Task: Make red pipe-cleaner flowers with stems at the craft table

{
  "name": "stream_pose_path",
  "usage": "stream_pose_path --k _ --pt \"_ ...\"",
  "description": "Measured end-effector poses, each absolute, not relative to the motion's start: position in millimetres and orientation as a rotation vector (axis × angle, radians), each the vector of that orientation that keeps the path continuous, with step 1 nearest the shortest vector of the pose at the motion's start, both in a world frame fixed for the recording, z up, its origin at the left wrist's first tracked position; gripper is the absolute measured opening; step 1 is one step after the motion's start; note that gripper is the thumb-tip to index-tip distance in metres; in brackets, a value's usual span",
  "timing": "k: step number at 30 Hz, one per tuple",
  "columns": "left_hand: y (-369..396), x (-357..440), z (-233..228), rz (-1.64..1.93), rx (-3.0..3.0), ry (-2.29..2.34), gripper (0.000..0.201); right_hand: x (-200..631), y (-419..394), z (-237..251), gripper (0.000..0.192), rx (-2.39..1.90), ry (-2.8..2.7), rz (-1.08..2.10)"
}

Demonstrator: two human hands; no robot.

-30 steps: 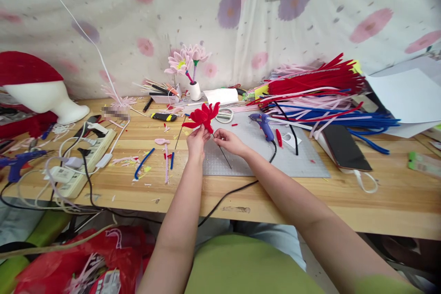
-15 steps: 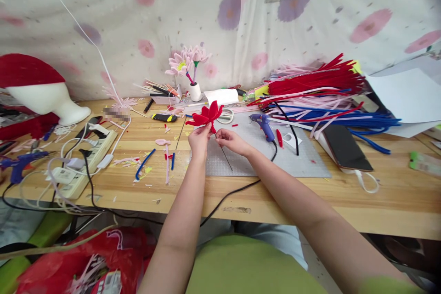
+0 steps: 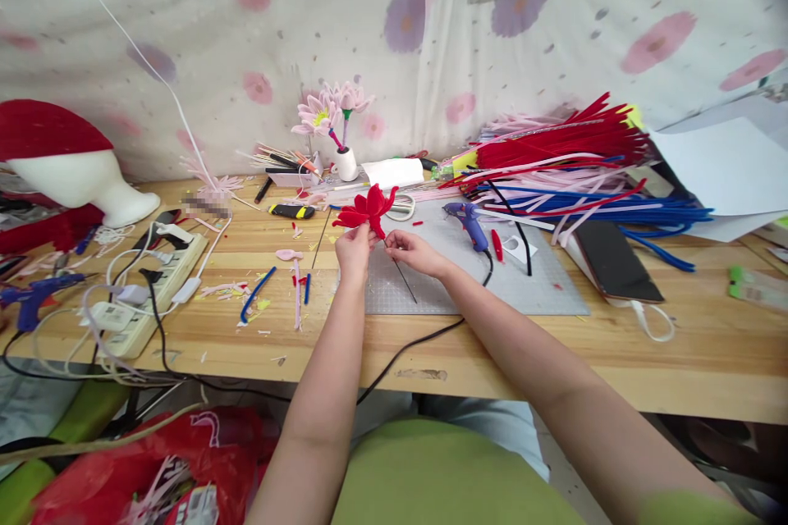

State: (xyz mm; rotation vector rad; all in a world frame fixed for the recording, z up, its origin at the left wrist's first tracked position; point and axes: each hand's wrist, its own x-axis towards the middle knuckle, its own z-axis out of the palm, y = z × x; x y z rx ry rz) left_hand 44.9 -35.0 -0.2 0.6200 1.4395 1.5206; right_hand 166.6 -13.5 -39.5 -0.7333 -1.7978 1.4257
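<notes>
Pinched at the base of a red pipe-cleaner flower [image 3: 368,210], our left hand [image 3: 355,253] has a narrow grip just under the petals, while our right hand [image 3: 414,251] closes its fingertips on the thin dark wire stem [image 3: 403,280] that slants down to the right. Both hands hover above the grey cutting mat [image 3: 529,279] on the wooden desk [image 3: 431,344], close together, nearly touching.

We judge the work goes best if the left hand keeps the bloom from turning while the right works close to the flower base, with light pressure so the fuzzy petals are not crushed.

We see a flower of bright red, fuzzy looped petals fanning up and outward, its wire stem bare below. Just beyond it lies a blue hot glue gun [image 3: 466,221], its black cord running off the front of the desk, and behind that a heap of red, pink and blue pipe cleaners [image 3: 572,172].
</notes>
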Motion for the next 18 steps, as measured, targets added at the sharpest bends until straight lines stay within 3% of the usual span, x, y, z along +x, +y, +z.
stream_pose_path --k 8,18 --pt "-39 42 -3 1.495 0.606 1.410 0.006 167 -10 -42 0.016 -0.799 -1.774 1.397" --pt "-40 37 -13 1.602 0.639 1.403 0.020 170 -7 -39 0.014 -0.849 -1.858 1.275"
